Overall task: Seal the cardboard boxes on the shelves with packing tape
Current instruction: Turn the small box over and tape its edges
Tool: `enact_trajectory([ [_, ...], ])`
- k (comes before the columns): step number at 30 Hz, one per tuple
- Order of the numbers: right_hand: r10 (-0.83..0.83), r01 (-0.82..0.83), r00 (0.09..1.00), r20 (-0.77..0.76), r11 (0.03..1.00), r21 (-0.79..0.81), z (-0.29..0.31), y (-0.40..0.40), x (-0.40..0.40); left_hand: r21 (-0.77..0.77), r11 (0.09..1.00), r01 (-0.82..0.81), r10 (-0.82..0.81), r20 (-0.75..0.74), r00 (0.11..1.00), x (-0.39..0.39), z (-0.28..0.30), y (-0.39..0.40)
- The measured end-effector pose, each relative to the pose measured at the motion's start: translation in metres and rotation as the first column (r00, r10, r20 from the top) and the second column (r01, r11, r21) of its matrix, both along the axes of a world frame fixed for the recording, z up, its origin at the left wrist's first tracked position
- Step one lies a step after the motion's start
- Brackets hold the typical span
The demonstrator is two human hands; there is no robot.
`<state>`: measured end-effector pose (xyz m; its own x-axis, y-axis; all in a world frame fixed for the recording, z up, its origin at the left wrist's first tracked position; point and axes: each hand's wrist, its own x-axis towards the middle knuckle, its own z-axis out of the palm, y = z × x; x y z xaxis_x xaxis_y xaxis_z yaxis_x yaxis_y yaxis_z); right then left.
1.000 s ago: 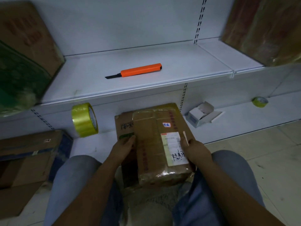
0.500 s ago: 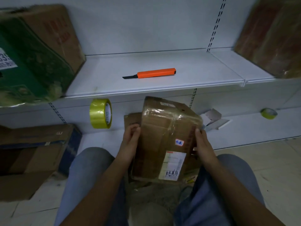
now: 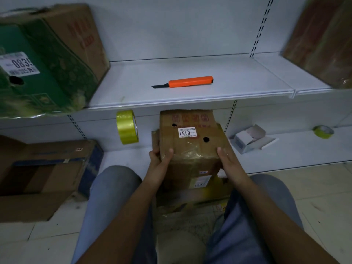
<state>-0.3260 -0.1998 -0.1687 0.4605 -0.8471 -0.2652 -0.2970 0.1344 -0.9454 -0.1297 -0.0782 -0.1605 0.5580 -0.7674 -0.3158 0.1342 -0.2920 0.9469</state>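
tipped further over since half a second ago, box (image 3: 192,141) now showing its holed, labelled face; left hand (image 3: 159,162) and right hand (image 3: 227,161) gripping its sides, thumbs on top.

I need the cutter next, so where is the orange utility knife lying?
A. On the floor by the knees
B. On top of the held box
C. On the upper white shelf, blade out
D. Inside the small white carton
C: the orange utility knife lies flat on the upper shelf, dark blade extended toward the left.
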Motion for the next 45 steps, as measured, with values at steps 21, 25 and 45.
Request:
enact_trajectory([
  [21, -0.376, 0.091, 0.903, -0.207, 0.639, -0.763, 0.017, -0.015, 0.052, 0.02, 0.882, -0.471, 0.47, -0.108, 0.876, 0.054, 0.01, 0.023],
  [25, -0.254, 0.048, 0.964, -0.084, 0.472, -0.88, 0.048, 0.008, 0.087, -0.123, 0.645, -0.755, 0.765, 0.107, 0.636, 0.076, 0.04, 0.044],
  [45, 0.008, 0.06, 0.996, 0.086, 0.652, -0.755, 0.118, 0.03, 0.173, 0.105, 0.984, -0.145, 0.17, -0.302, 0.938, 0.114, 0.18, 0.03],
])
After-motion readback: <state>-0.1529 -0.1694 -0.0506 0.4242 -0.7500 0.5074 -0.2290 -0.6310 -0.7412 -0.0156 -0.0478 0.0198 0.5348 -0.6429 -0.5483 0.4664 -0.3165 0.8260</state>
